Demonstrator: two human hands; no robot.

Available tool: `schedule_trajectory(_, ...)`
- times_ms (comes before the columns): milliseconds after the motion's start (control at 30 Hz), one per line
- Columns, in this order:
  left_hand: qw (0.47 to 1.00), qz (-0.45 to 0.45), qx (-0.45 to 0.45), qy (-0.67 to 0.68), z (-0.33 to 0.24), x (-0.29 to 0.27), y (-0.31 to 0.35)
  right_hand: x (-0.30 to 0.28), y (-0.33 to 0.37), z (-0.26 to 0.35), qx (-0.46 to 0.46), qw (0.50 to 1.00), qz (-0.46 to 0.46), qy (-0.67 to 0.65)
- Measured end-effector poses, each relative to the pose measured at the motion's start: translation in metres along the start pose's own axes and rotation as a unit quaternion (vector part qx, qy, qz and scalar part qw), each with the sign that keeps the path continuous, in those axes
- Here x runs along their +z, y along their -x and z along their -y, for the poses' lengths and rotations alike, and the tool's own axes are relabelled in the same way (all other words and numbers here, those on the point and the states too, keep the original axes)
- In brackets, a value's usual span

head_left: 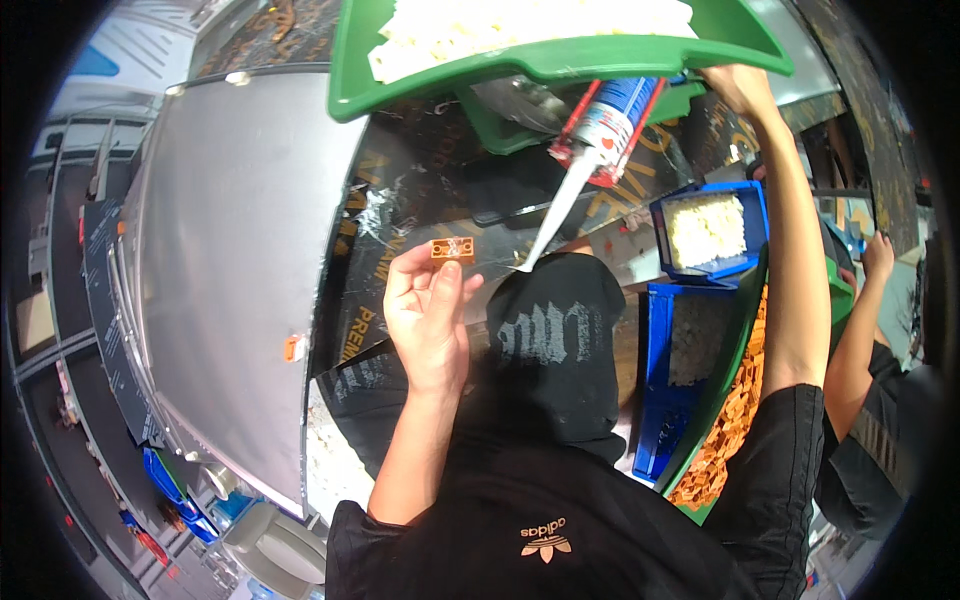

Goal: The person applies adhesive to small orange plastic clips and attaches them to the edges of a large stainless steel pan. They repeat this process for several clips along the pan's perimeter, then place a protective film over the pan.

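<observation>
My left hand [430,330] is closed in a pinch, thumb against fingers, on a small orange rectangular plate with holes [452,248]. It is raised above the dark board-topped table [410,190]. My right arm stretches forward, and my right hand [738,88] is at the right end of a large green bin [560,62] heaped with small white pieces [530,25]. The rim hides its fingers. Between the hands, a sealant cartridge in a red caulking gun [607,120] sticks out from below that bin, its long white nozzle [558,210] pointing toward me.
At my right stand a blue bin [757,205] of white pieces, another blue bin [657,385] and a green bin [692,475] full of orange pieces. A large grey metal panel [240,250] fills the left. Farther right, another person's arm [860,330] shows.
</observation>
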State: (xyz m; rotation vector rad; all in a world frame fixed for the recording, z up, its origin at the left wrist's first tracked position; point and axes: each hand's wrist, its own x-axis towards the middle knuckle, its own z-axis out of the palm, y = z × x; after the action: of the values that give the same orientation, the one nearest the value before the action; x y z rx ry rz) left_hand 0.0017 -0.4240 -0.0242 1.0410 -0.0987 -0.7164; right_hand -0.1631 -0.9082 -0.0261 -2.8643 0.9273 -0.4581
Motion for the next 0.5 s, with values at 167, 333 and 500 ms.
schedule_trajectory(167, 0.984, 0.098, -0.046, 0.141, -0.017, -0.034, -0.007, 0.006, -0.003, -0.003, 0.062, 0.997, 0.037, 0.020)
schedule_trajectory(333, 0.968, 0.175, -0.055, 0.174, -0.024, -0.051, -0.003, 0.007, -0.003, -0.004, 0.041, 0.999, 0.018, 0.002)
schedule_trajectory(500, 0.954, 0.223, -0.069, 0.190, -0.030, -0.055, 0.000, 0.006, -0.003, -0.001, 0.034, 0.999, 0.016, 0.005)
